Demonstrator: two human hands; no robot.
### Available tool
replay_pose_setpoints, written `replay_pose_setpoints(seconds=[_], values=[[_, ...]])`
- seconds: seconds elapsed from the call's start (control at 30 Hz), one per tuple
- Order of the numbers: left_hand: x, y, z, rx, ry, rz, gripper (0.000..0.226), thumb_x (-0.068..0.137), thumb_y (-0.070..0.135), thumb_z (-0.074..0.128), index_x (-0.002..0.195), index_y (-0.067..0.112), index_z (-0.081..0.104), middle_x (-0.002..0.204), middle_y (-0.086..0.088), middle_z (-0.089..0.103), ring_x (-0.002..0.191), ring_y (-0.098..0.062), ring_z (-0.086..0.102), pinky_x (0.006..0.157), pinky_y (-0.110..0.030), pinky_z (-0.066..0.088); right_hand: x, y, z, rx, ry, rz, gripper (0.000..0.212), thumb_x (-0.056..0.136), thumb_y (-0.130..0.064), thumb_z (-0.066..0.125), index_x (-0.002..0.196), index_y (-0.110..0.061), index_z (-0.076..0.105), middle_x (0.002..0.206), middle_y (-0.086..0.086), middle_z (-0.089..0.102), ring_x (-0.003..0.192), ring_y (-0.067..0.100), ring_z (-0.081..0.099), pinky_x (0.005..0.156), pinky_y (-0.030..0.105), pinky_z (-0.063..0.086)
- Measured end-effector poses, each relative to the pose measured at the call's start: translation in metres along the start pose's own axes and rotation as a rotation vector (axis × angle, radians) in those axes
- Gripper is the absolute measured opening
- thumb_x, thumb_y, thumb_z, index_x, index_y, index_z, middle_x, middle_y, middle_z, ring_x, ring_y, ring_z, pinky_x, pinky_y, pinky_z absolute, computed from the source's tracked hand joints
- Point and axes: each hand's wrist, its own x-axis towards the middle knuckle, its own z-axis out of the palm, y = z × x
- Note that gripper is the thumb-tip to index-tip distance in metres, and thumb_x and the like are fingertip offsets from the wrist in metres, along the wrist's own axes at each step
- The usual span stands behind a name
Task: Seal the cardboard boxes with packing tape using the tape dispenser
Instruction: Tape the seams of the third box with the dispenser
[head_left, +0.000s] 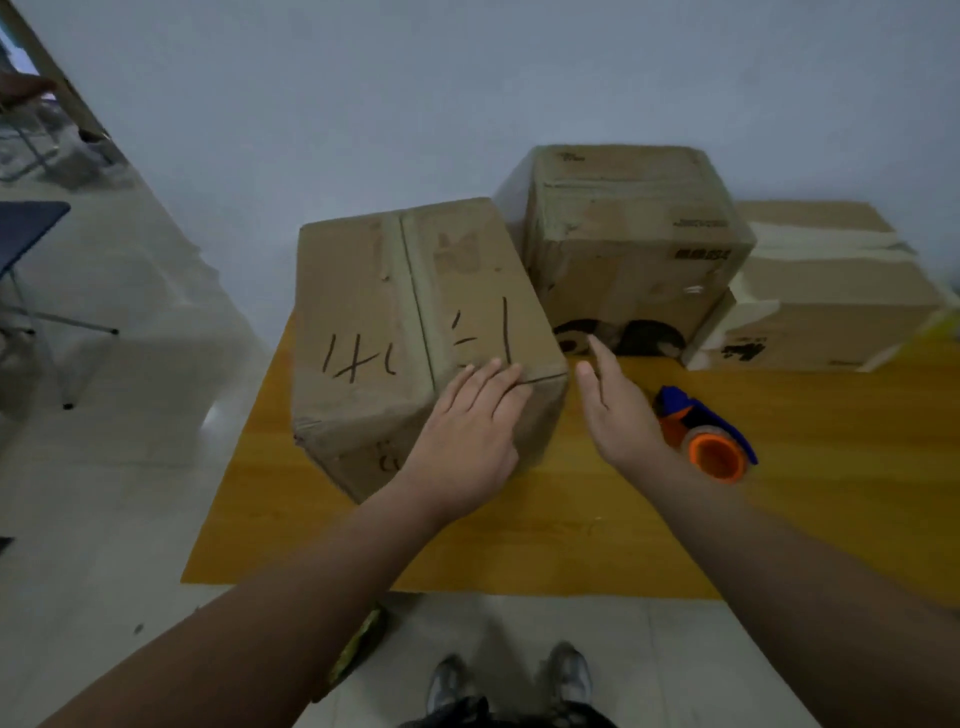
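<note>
A brown cardboard box (384, 312) with black marker strokes on top sits at the left of the yellow table (571, 540); tape runs along its centre seam. My left hand (467, 431) lies flat on the box's near right corner, fingers spread. To the right of that corner my right hand (618, 405) hovers open, holding nothing. Just beyond my right wrist, a blue and orange tape dispenser (706, 436) with a roll of tape lies on the table. A second box (634, 244) and a third, flatter taped box (831, 291) stand behind.
A grey wall rises behind the boxes. On the left, pale floor tiles and a folding chair frame (31, 291). My shoes (509, 680) show below the table's near edge, and a small yellow-green object (358, 649) lies on the floor.
</note>
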Motion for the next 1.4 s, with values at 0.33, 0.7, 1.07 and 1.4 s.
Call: replay_pose_setpoints(seconds=[0.33,0.7,1.07,1.4], values=[[0.056,0.053,0.035,0.139,-0.086,0.122,0.038,0.081,0.019,0.064,0.119,0.018,0.063,0.137,-0.004,0.053,0.132,-0.021,0.044,0.11,-0.045,0.011,0.02,0.148,-0.053,-0.598,-0.216,0.393,0.066,0.098,-0.015,0.043,0.152,-0.013,0.006,0.158,0.012,0.007,0.144,0.032,0.012,0.116,0.044,0.021],[0.051,0.033,0.048,0.287,0.09,0.124,0.021,0.086,0.016,0.047,0.081,0.019,0.067,0.084,0.002,0.064,0.084,-0.02,0.06,0.089,-0.035,0.028,0.037,0.145,0.002,-0.513,-0.327,0.376,0.057,0.093,-0.016,0.057,0.139,-0.003,0.025,0.135,0.017,0.039,0.12,0.031,0.046,0.09,0.036,0.047],[0.054,0.031,-0.034,-0.999,0.12,-0.664,0.04,0.095,0.051,0.034,0.118,0.025,0.054,0.119,0.001,0.056,0.108,-0.011,0.055,0.093,-0.02,0.042,0.011,0.038,-0.068,0.278,0.035,-0.311,0.07,0.065,-0.04,0.057,0.125,-0.007,0.048,0.107,-0.005,0.037,0.096,-0.003,0.041,0.079,0.003,0.033],[0.013,-0.016,-0.116,-1.373,-0.123,-0.647,0.046,0.082,0.052,0.057,0.1,0.01,0.065,0.088,-0.007,0.073,0.078,-0.02,0.07,0.073,-0.029,0.055,-0.029,-0.048,-0.054,0.193,0.066,-0.48,0.05,0.068,-0.038,0.059,0.114,-0.024,0.044,0.106,0.0,0.047,0.098,0.018,0.048,0.075,0.024,0.041]])
